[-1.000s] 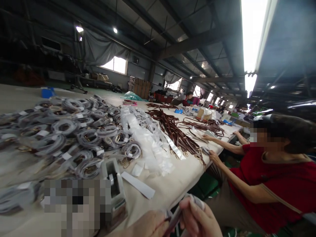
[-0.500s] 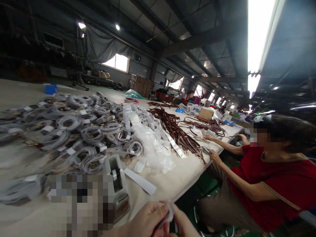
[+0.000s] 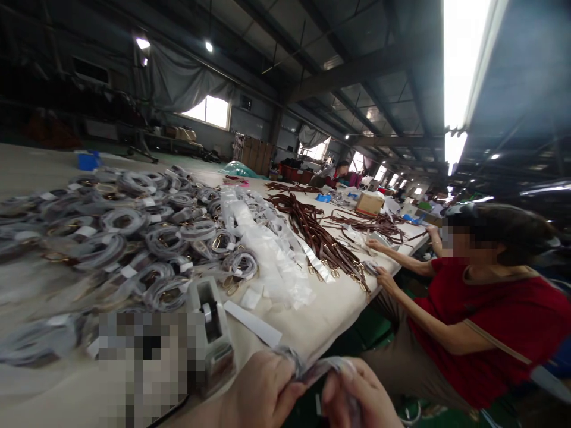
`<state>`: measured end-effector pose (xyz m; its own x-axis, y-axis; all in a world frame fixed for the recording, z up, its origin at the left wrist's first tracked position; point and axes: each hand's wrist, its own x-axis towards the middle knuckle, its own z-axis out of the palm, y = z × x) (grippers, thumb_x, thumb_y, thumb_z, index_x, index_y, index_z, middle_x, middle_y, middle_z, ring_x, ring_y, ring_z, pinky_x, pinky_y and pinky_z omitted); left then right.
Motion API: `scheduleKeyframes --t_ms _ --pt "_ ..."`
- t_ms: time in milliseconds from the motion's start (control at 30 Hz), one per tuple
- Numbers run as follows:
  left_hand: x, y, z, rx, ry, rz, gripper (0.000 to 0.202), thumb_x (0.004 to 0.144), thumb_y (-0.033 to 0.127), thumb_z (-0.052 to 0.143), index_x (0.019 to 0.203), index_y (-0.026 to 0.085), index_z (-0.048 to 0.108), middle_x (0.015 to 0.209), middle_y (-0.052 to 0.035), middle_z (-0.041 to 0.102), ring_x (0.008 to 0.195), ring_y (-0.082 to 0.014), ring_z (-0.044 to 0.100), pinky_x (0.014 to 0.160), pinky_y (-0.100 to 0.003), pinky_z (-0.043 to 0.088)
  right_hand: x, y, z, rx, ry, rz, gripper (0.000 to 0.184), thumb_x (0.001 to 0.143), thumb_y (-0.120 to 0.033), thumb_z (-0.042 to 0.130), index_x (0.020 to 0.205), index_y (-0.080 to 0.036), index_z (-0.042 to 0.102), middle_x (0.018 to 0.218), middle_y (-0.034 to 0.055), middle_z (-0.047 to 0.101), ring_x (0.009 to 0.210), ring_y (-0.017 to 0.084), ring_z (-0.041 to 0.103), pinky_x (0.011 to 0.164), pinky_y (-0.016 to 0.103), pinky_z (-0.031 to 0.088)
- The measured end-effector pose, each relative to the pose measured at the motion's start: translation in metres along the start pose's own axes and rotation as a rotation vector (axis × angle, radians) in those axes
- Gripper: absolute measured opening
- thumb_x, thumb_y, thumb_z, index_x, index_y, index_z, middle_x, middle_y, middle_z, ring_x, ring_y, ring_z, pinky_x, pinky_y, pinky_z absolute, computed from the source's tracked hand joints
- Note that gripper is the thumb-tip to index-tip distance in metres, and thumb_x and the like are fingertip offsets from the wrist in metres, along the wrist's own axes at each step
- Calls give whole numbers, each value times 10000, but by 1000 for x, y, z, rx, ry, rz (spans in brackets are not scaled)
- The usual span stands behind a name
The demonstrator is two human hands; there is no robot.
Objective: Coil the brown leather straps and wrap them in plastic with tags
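At the table's near edge, both my hands grip a strap in clear plastic, stretched between them. My left hand pinches one part of it with thumb and fingers. Closed round the other part is my right hand, a short way to the right. The lower end of the strap is hidden by my fingers and the picture's bottom edge. Just beyond my left hand stands a grey tape dispenser, with a white paper strip lying beside it.
Coiled, plastic-wrapped straps are heaped on the left of the table. Clear plastic sleeves lie in the middle, beside loose brown straps with gold clasps. A co-worker in red sits close on the right, hands over the table edge.
My hands have moved apart, the right one going further right, and a length of the plastic-wrapped strap now shows between them. The view has shifted slightly.
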<state>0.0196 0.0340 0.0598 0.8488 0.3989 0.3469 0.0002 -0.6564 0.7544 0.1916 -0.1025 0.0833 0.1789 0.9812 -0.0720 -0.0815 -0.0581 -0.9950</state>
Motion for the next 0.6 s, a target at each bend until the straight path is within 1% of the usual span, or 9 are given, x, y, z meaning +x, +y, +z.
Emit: scheduleKeyframes --t_ms 67,100,167,233,300,400,467,533,600 --pt "4 11 1 -151 -93 -161 549 943 599 352 647 204 592 583 -56 562 569 -184 495 604 -310 376 8 -1 -18 -234 235 -57 519 865 -617 547 686 -153 697 478 8 585 460 145 559 513 258 473" --pt "6 16 2 -296 -145 -259 606 928 658 318 610 204 564 498 -27 492 485 -159 439 549 -297 361 9 1 -22 -377 315 -101 420 844 -551 616 766 -153 724 621 49 679 607 187 641 630 291 524" --pt "10 23 5 -634 -224 -418 689 874 767 277 591 199 545 391 26 372 369 -119 329 481 -280 349 7 9 -23 -554 301 -164 352 809 -396 699 1099 -196 707 1080 100 725 1028 263 652 953 371 488" --pt "11 24 9 -904 -247 -489 720 809 831 329 576 186 547 335 61 300 315 -91 259 454 -269 357 1 21 -12 -563 160 -149 558 786 -278 704 1328 -254 573 1347 90 605 1235 278 545 1088 406 386" --pt "10 23 11 -1050 -233 -512 709 770 831 427 576 164 564 325 74 293 310 -75 256 458 -257 369 -3 33 6 -523 39 -100 500 809 -240 659 1305 -248 591 1275 87 646 1149 271 593 1036 395 434" --pt "11 23 5 -1197 -178 -579 684 765 800 493 613 141 588 347 88 287 326 -63 258 487 -250 404 -4 49 36 -424 -56 -29 272 924 -340 533 1097 -209 697 1012 65 708 933 237 638 900 350 500" --pt "14 22 -3 -1292 -110 -597 659 798 766 494 694 126 612 401 84 332 360 -62 296 552 -259 448 -3 58 52 -349 -144 50 353 952 -450 486 1033 -194 715 943 56 697 879 220 627 830 318 508" --pt "17 19 -10 -1318 -20 -521 612 852 710 477 835 116 627 499 57 430 431 -78 397 674 -300 494 -4 63 62 -274 -278 135 430 885 -556 566 993 -176 735 876 50 685 809 196 609 750 283 503" --pt "17 13 -14 -1121 93 -359 533 928 620 424 993 123 605 654 0 545 579 -122 527 804 -354 498 -8 61 65 -169 -409 205 497 774 -628 667 898 -157 766 757 35 657 703 154 574 676 249 481"
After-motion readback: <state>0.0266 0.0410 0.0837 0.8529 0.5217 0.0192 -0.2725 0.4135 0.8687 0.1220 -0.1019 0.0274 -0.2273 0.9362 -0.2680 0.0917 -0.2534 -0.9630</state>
